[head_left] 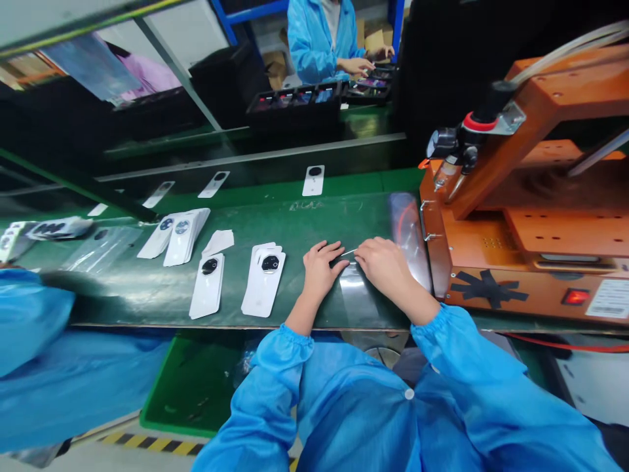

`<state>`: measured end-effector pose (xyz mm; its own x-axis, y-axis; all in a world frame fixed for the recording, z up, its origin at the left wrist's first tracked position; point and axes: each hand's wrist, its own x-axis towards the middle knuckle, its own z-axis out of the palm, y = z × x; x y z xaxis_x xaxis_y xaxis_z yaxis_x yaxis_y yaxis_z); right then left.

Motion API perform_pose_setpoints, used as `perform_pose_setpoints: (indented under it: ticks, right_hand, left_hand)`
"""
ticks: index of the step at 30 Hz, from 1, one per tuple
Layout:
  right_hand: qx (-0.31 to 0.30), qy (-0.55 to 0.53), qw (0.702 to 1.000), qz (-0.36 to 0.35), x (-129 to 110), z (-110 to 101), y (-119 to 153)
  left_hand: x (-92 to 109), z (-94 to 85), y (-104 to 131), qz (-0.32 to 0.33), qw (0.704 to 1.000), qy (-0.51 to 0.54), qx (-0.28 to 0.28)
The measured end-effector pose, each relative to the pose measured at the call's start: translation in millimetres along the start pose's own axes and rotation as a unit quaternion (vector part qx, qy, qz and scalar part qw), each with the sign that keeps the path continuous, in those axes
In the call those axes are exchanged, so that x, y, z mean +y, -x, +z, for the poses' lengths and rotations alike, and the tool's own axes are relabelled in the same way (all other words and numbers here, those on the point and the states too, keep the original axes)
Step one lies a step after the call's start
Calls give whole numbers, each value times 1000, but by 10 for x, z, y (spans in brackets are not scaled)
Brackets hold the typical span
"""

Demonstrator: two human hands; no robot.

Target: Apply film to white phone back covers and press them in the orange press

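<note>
Between my hands is a thin flat piece with a bright edge (349,252), held low over the green mat (295,242). My left hand (322,265) pinches its left side with thumb and fingers. On the other side, the fingers of my right hand (384,263) close on its right end. Most of the piece is hidden by my fingers, so its kind is unclear. To the left of my left hand lies a stack of white phone back covers (263,282) with round black camera areas. Another stack of white covers (206,288) lies farther left.
An orange press machine (521,295) stands at right beside a clear plastic sheet (410,236). Single white covers (313,181) lie along the back strip. More covers (181,229) fan out at left. A co-worker's blue sleeve (34,308) is at far left; another person works across.
</note>
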<state>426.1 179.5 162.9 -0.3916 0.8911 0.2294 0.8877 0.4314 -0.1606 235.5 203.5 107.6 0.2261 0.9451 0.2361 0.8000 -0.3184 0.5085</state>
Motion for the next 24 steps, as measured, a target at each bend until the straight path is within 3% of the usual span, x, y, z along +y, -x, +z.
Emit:
perform_pose_setpoints:
  ticks: [5,11,18,24]
  right_hand:
    - [-4,27,996,-83,-26,206,-284]
    - [21,75,985,-155,-46,203,-189]
    - [37,40,996,-75,5,227,-177]
    - [49,43,992,-106,-38,248,-163]
  left_hand:
    - [-5,5,22,-1,999,28,19]
    - [1,7,18,0,999,42,25]
    - [32,5,23,8,999,38,25]
    - [10,10,6,5,999,30,26]
